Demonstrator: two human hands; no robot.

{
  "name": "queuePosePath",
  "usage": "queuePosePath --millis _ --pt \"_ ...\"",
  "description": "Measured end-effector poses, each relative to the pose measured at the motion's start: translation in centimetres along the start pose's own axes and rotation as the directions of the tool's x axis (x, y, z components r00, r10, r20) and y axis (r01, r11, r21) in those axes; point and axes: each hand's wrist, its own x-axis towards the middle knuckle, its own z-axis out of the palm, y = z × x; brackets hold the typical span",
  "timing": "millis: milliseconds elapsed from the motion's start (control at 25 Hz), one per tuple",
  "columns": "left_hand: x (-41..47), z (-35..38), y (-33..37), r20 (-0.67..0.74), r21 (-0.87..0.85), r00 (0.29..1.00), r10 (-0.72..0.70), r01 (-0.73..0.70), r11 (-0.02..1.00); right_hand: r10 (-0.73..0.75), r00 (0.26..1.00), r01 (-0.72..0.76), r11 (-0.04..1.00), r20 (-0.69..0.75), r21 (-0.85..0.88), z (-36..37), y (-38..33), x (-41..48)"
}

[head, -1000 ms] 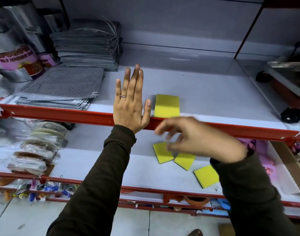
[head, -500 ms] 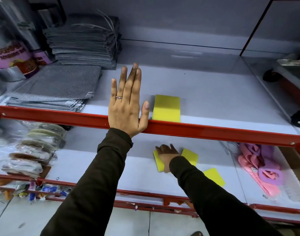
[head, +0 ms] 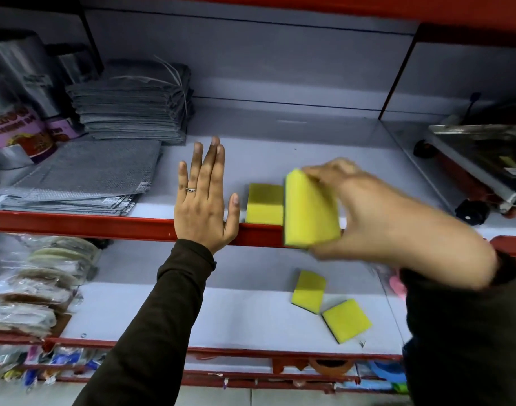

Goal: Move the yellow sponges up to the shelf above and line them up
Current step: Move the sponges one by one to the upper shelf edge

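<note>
One yellow sponge lies flat on the upper shelf, at its red front edge. My left hand rests flat and open on that edge, just left of the sponge. My right hand, blurred by motion, grips a second yellow sponge tilted in the air in front of the red edge, right beside the placed one. Two more yellow sponges lie askew on the lower shelf, touching at a corner.
Stacks of grey mesh cloths fill the upper shelf's left side, with foil rolls beyond. A metal appliance stands at the right. Bagged scrub pads lie at the lower shelf's left.
My right hand has picked a sponge off the lower shelf and lifted it to the upper shelf's front edge. My left hand has stayed on the edge.
</note>
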Motion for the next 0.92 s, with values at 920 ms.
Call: queuePosePath --millis 920 --pt "0.0 0.2 0.1 0.006 0.006 1.000 0.018 -0.018 1.000 0.513 0.760 -0.516 0.850 0.399 -0.110 28.8 16.2 3.2"
